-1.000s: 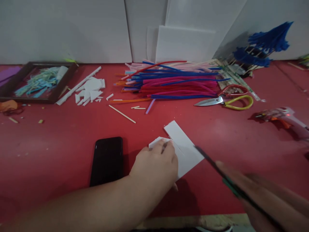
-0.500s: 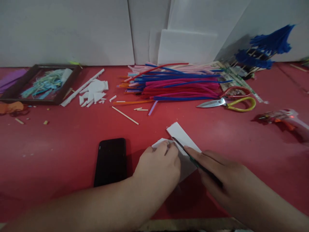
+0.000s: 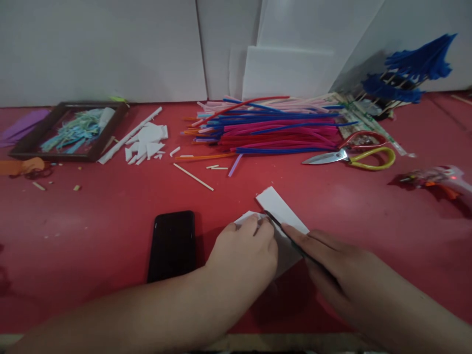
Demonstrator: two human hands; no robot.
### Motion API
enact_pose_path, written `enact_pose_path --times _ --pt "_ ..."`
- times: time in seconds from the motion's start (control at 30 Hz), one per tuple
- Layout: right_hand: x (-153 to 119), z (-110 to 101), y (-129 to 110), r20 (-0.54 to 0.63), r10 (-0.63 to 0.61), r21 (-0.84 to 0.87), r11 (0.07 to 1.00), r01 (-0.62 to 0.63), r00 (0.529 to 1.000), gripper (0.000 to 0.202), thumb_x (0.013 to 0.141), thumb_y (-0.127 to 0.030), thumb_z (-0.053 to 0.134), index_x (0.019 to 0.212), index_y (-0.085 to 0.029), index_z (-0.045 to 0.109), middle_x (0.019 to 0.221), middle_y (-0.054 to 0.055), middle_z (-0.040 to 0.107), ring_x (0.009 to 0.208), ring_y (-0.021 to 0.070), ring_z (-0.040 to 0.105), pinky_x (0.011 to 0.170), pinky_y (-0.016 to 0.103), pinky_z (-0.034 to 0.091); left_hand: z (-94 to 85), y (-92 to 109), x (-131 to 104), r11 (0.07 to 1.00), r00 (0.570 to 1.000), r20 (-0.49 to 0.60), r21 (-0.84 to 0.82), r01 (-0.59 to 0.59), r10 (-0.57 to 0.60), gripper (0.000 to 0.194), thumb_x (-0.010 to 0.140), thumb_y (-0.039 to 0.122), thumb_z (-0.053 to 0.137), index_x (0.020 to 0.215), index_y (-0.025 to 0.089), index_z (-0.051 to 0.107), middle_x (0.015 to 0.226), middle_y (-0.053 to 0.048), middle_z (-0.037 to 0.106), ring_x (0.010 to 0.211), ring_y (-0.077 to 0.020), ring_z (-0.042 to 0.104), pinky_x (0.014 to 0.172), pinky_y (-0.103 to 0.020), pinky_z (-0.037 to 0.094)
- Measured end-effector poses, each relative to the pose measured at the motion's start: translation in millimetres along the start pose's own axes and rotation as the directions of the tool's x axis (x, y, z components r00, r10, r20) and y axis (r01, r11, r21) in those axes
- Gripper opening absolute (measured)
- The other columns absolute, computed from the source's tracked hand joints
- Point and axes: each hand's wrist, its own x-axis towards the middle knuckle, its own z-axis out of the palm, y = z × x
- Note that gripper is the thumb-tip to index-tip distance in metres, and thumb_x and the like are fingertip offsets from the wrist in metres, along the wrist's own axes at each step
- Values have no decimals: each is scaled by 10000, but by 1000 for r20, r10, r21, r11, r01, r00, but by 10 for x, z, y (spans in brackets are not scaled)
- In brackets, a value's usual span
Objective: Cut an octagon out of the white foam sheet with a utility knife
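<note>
My right hand [image 3: 342, 265] is closed around a dark craft knife [image 3: 291, 238], index finger stretched along it. The blade tip rests between a narrow white strip [image 3: 282, 209] and a larger white board piece [image 3: 289, 258], both on the red table. With bent fingers, my left hand [image 3: 245, 248] holds down the larger piece just left of the blade and hides much of it. A black phone [image 3: 172, 246] lies flat to the left of that hand.
Behind lie a pile of coloured pipe cleaners [image 3: 276, 125], scissors [image 3: 350, 156] and a hot glue gun [image 3: 435, 177]. White scraps [image 3: 147, 140], thin sticks [image 3: 193, 177] and a brown frame [image 3: 55, 156] are farther left. A blue-roofed model [image 3: 405, 73] stands at back right.
The view has shifted slightly, so the things on the table appear a little farther right. Both hands, the knife and the white pieces keep nearly the same positions relative to each other.
</note>
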Motion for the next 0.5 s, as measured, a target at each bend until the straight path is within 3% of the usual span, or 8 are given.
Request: enact_pose_path --times 0.3,0.4,0.5 --pt "-188 -12 -16 16 -29 -85 996 30 999 682 851 -62 451 1503 -234 555 930 107 783 661 249 748 564 354 647 8 11 -29 999 999 -36 -33 30 -31 312 978 242 651 1262 124 698 1329 -122 692 1207 -253 652 842 -330 615" --pt "-307 -6 -16 -38 -108 -181 978 100 993 647 807 -61 449 1421 -171 618 938 121 793 638 247 746 495 332 631 36 13 -32 998 999 -26 -52 40 -41 428 928 328 734 1294 115 674 1368 -124 670 1256 -284 625 870 -374 621" --pt "-407 -4 -25 -77 -161 -239 961 139 984 595 786 -50 432 1325 -129 669 884 123 793 587 232 735 432 305 606 46 14 -35 998 999 8 -61 32 -32 666 831 516 815 1340 124 642 1400 -147 647 1290 -314 602 887 -426 628"
